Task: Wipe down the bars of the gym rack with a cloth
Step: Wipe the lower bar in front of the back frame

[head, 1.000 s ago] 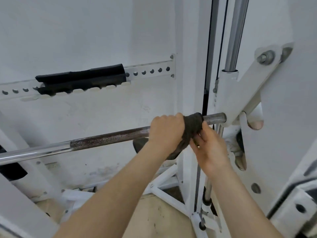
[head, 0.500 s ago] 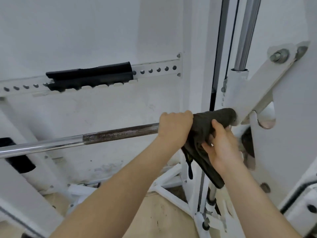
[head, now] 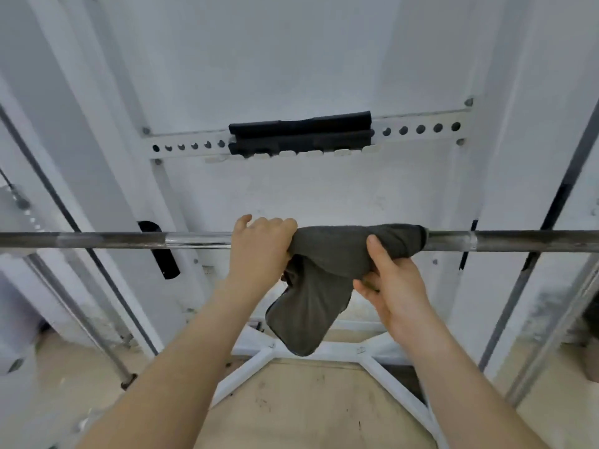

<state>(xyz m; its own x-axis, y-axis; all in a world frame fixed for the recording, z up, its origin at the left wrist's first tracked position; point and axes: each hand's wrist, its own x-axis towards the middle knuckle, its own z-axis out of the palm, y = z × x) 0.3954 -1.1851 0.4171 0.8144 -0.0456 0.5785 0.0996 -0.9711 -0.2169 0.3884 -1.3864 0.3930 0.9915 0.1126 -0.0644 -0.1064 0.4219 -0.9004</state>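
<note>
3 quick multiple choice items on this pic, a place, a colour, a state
1. Where is the black pad? A on the floor; B on the holed rail above the bar; C hanging from the bar.
2. The cloth is: A white; B red; C dark grey.
3. The cloth is: A draped over the bar; B lying on the floor; C balled in one fist.
Answers: 1 B, the pad sits on the rail. 2 C, plainly dark grey. 3 A, its end hangs below the bar, right hand pinching it.
</note>
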